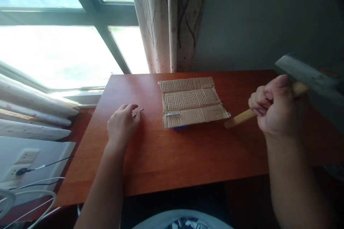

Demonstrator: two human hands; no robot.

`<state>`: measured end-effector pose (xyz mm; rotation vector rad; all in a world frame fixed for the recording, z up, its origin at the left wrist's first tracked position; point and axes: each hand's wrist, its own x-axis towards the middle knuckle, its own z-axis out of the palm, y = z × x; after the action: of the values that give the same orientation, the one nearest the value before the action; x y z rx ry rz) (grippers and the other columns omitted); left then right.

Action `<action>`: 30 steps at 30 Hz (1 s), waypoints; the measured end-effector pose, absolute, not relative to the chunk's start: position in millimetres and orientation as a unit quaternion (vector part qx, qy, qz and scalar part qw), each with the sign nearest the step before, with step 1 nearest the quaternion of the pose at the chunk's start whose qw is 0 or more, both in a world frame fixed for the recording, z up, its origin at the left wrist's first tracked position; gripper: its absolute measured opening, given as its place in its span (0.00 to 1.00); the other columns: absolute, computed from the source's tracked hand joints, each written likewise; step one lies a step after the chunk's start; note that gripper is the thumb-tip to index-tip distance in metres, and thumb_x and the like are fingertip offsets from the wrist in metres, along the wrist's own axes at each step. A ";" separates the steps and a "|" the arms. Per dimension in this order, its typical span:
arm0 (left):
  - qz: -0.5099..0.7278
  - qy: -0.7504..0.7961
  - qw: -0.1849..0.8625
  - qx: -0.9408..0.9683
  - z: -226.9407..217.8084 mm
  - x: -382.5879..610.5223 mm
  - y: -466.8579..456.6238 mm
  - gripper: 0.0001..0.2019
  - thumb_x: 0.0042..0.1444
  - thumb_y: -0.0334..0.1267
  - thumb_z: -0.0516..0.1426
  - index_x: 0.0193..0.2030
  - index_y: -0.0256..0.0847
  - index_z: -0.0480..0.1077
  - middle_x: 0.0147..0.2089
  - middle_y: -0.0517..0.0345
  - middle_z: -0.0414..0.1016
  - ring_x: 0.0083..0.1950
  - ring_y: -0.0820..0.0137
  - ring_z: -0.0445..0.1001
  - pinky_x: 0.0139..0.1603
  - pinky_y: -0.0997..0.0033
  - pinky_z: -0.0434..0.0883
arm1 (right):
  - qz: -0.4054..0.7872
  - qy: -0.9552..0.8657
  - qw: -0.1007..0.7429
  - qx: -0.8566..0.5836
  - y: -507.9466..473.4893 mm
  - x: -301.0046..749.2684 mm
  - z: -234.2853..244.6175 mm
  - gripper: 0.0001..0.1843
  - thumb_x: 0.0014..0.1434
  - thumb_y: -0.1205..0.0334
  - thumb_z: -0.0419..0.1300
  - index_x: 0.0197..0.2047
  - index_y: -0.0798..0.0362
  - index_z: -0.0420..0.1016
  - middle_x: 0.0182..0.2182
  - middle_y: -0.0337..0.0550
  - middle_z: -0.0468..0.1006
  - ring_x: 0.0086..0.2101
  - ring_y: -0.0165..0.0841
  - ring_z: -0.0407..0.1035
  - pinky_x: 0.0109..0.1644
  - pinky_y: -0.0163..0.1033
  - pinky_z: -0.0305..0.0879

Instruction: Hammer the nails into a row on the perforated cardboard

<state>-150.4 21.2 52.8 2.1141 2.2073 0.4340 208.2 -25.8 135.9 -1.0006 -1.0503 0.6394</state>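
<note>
My right hand [276, 105] is wrapped round the wooden handle of a hammer [240, 118], raised above the right side of the table. Its grey metal head is blurred and partly dark. My left hand [123, 121] is closed in a pinch on a small, thin metal pin [138, 112], left of the cardboard. A folded piece of brown cardboard [192, 100] with rows of small holes lies in the middle. Several small metal pieces [173, 113] stand in a row near its front left corner. Something blue [180, 127] shows under its front edge.
The reddish-brown wooden table [188, 161] reaches to a dark wall [255, 18] and a patterned curtain [172, 21]. A window [53, 53] is at the left. Wall sockets [20, 166] with a plug and loose cables are at lower left. A round pale rim [182, 216] shows below the table's front edge.
</note>
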 end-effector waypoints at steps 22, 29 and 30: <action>0.113 0.677 -0.009 0.727 41.4 -142.7 22.6 0.11 0.62 0.40 0.53 0.42 0.45 0.76 0.44 0.51 0.80 0.40 0.60 0.79 0.38 0.65 0.71 | 0.264 -0.527 0.678 -0.440 -28.6 204.9 118.2 0.30 0.61 0.44 0.65 0.21 0.49 0.53 0.15 0.28 0.51 0.14 0.23 0.46 0.18 0.36 0.40; 0.529 0.564 0.195 0.604 60.1 -121.2 16.7 0.10 0.56 0.44 0.64 0.39 0.41 0.75 0.37 0.57 0.80 0.38 0.68 0.80 0.44 0.67 0.79 | 0.278 -0.536 0.669 -0.433 -28.3 200.2 119.7 0.28 0.61 0.46 0.65 0.22 0.49 0.54 0.15 0.28 0.52 0.15 0.23 0.47 0.18 0.35 0.40; 0.547 0.548 0.226 0.591 65.3 -113.9 14.4 0.10 0.55 0.44 0.65 0.39 0.40 0.75 0.37 0.57 0.80 0.38 0.68 0.80 0.43 0.67 0.79 | 0.280 -0.536 0.669 -0.431 -27.9 200.4 120.0 0.28 0.61 0.46 0.65 0.22 0.49 0.54 0.15 0.28 0.52 0.15 0.23 0.47 0.17 0.35 0.40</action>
<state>-113.9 14.4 65.3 1.6288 1.5105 1.5084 200.4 -27.9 120.0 -0.9720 -1.2090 0.6323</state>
